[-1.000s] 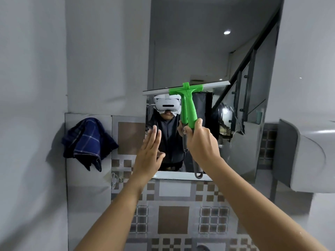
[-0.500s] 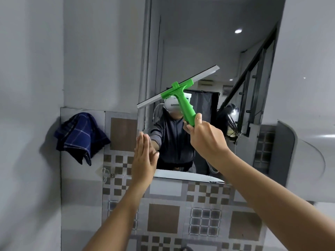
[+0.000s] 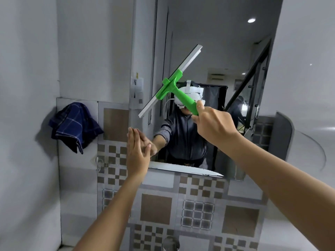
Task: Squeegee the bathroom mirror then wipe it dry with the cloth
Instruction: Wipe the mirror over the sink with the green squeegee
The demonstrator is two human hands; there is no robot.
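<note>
Mirror glass, a tall frameless rectangular wall mirror (image 3: 208, 42), fills the upper middle of the view, above a wall of grey and brown checker-patterned ceramic tiles (image 3: 155, 209). The right hand (image 3: 215, 127) is closed around the lower end of the handle of a bright green plastic squeegee (image 3: 174, 87), whose long pale blade is tilted steeply, its upper end far right and its lower end down to the left, in front of the mirror's left part. The left hand (image 3: 137, 153) is held flat with fingers straight and close together, at the mirror's lower left corner; whether the palm touches the glass cannot be told. To the left, well apart from the mirror, a dark blue plaid cloth (image 3: 74, 125) hangs bunched on the wall. A curved grey fixture (image 3: 297, 142) projects from the right wall. Small stickers on the wall beside the mirror's left edge are too blurred to read.
</note>
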